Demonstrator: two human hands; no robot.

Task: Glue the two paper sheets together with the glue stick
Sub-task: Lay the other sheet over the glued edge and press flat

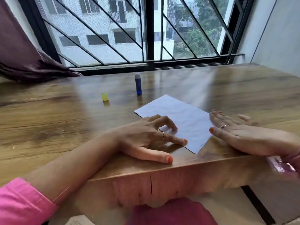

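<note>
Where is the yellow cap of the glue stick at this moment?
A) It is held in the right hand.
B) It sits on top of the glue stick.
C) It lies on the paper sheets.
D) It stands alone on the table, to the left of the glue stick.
D: the yellow cap stands by itself on the table, left of the upright blue glue stick, which is uncapped.

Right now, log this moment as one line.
left hand pressing white paper sheets | right hand flat at edge | blue glue stick upright, uncapped
</note>
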